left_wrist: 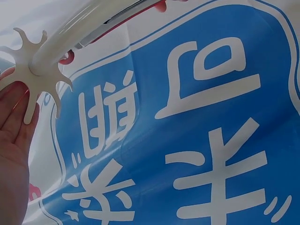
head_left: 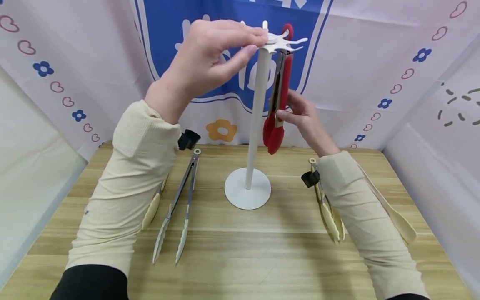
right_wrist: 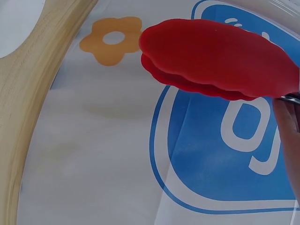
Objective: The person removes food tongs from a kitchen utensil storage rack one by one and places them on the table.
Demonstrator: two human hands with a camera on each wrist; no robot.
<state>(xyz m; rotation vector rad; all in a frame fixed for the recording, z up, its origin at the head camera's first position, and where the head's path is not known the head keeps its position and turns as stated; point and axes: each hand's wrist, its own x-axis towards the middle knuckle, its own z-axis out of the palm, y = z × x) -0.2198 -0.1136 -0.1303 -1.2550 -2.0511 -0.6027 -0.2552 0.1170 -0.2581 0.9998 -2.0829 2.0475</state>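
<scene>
A white stand (head_left: 258,112) with a round base and a ring of curved hooks (head_left: 288,43) at its top stands upright at the table's middle. My left hand (head_left: 210,54) rests its extended fingers on the top of the stand; the left wrist view shows them against the hooks (left_wrist: 35,84). My right hand (head_left: 301,111) grips red-tipped kitchen tongs (head_left: 286,79) near their lower part. Those tongs are closed and point downward, with their red loop (head_left: 288,30) up among the hooks. Whether a hook carries the loop, I cannot tell. Their red heads (right_wrist: 211,58) fill the right wrist view's top.
Grey metal tongs (head_left: 180,196) lie spread on the wooden table (head_left: 240,258), left of the base. Beside them, my left sleeve partly covers a cream utensil (head_left: 151,210). Cream-tipped tongs (head_left: 330,216) and a cream spoon (head_left: 401,223) lie by my right sleeve. A printed cloth (head_left: 337,75) hangs behind.
</scene>
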